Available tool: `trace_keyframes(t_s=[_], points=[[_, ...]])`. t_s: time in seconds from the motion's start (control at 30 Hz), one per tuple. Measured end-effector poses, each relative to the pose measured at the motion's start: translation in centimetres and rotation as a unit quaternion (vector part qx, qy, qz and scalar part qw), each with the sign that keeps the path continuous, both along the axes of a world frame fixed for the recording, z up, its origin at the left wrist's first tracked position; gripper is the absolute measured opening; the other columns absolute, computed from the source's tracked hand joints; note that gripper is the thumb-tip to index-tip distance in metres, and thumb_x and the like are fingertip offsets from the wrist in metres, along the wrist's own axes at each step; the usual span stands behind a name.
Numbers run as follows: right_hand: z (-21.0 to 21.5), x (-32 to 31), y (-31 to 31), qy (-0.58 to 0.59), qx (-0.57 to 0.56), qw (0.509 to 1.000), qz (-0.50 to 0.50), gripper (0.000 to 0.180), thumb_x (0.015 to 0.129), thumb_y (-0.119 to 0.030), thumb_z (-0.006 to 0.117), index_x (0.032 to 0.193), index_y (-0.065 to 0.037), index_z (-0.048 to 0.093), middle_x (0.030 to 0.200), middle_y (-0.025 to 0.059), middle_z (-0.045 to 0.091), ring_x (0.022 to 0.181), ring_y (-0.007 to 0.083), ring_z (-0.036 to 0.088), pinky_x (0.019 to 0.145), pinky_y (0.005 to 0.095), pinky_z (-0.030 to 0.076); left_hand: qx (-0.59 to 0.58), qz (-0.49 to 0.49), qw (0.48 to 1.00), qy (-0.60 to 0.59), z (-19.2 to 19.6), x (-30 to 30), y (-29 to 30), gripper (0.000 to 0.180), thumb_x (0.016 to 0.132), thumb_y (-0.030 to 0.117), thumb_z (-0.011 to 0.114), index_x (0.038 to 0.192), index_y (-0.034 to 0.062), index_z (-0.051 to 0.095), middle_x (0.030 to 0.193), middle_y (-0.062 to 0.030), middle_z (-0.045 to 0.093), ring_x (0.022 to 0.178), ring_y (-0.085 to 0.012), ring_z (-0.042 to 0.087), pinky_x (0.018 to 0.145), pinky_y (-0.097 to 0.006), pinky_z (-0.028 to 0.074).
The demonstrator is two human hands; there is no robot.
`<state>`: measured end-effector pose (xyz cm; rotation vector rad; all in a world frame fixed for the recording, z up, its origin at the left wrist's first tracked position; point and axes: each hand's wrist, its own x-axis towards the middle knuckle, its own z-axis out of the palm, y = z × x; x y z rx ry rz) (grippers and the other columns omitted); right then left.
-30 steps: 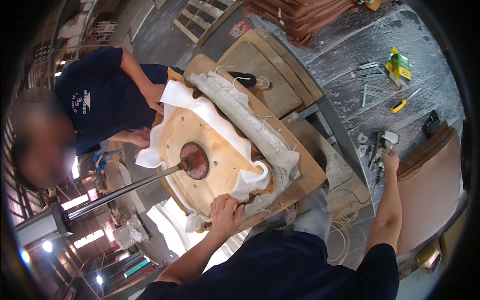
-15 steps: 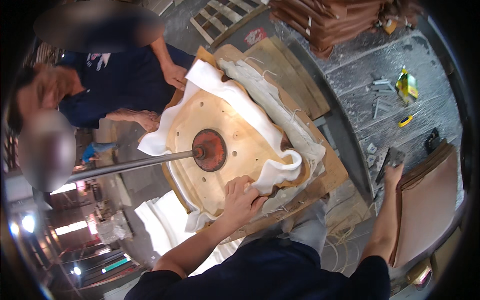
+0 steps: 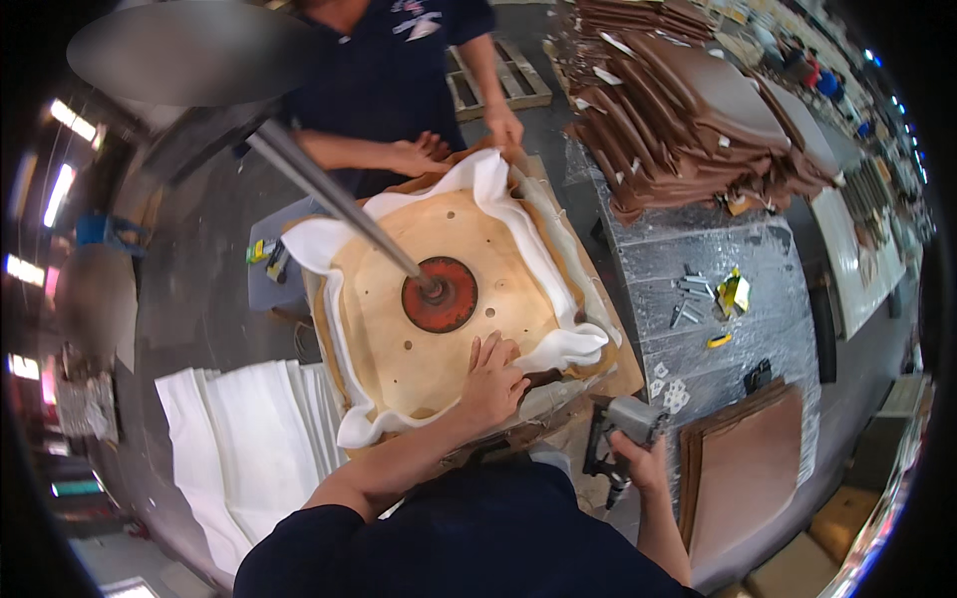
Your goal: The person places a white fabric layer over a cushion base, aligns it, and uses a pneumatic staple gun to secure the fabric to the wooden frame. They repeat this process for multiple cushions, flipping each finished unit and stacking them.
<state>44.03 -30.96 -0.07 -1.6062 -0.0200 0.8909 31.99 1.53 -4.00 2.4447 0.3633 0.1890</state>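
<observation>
Gripping a grey staple gun [image 3: 628,417], the right hand [image 3: 643,460] hung near a white-edged wooden panel [image 3: 394,299] lying beneath a red disc [image 3: 457,301] — while the left hand [image 3: 491,387] touched the panel's near edge, grip unclear.

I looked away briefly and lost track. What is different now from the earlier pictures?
The right hand has carried the staple gun leftward, away from the table and toward the wooden board. The camera view has turned too. The left hand stays at the board's near edge, and the red disc remains against the board's middle.
</observation>
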Motion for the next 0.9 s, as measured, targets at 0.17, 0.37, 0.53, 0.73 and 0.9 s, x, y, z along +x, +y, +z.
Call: trace_keyframes(t_s=[0.17, 0.37, 0.53, 0.73, 0.9], points=[[4.7, 0.6, 7.2, 0.004, 0.033, 0.991, 0.130, 0.085, 0.095, -0.007, 0.087, 0.169, -0.003, 0.045, 0.096, 0.0044, 0.072, 0.074, 0.0124, 0.067, 0.066, 0.0298, 0.056, 0.011, 0.046, 0.999, -0.025, -2.0, -1.0, 0.5, 0.022, 0.094, 0.028, 0.082, 0.100, 0.0068, 0.083, 0.152, -0.0135, 0.056, 0.160, -0.0464, 0.035, 0.133, -0.070, 0.020], [4.2, 1.2, 11.9, -0.018, -0.041, 0.973, 0.225, 0.081, 0.096, -0.005, 0.083, 0.168, -0.006, 0.045, 0.097, 0.0043, 0.072, 0.071, 0.0123, 0.067, 0.065, 0.0297, 0.056, -0.033, 0.076, 0.996, -0.014, -2.4, -0.9, 0.6, 0.022, 0.095, 0.033, 0.079, 0.107, 0.0180, 0.088, 0.165, -0.0110, 0.050, 0.169, -0.0445, 0.021, 0.139, -0.064, 0.013], [4.6, 0.1, 14.8, -0.077, -0.089, 0.963, 0.243, 0.027, 0.100, -0.010, 0.081, 0.124, -0.001, 0.074, 0.083, 0.0007, 0.071, 0.066, 0.0112, 0.065, 0.061, 0.0302, 0.052, -0.037, 0.103, 0.993, -0.036, -2.5, -1.4, 0.2, 0.021, 0.095, 0.032, 0.080, 0.107, 0.0184, 0.089, 0.168, -0.0097, 0.049, 0.170, -0.0445, 0.018, 0.139, -0.062, 0.012], [4.5, -0.3, 16.8, -0.108, -0.115, 0.950, 0.268, 0.012, 0.101, -0.010, 0.080, 0.104, 0.000, 0.074, 0.082, 0.0028, 0.071, 0.062, 0.0118, 0.064, 0.056, 0.0293, 0.050, -0.042, 0.098, 0.994, -0.032, -2.9, -1.3, 0.3, 0.022, 0.096, 0.033, 0.078, 0.102, 0.0137, 0.087, 0.169, -0.0109, 0.048, 0.170, -0.0454, 0.018, 0.139, -0.064, 0.011], [5.1, -0.7, 19.2, -0.117, -0.181, 0.937, 0.275, 0.018, 0.100, -0.015, 0.083, 0.105, 0.000, 0.075, 0.073, 0.0008, 0.069, 0.055, 0.0105, 0.061, 0.050, 0.0306, 0.047, -0.027, 0.079, 0.997, 0.004, -2.9, -1.5, 0.7, 0.029, 0.097, 0.037, 0.077, 0.098, 0.0091, 0.086, 0.173, -0.0126, 0.044, 0.171, -0.0454, 0.017, 0.138, -0.065, 0.011]])
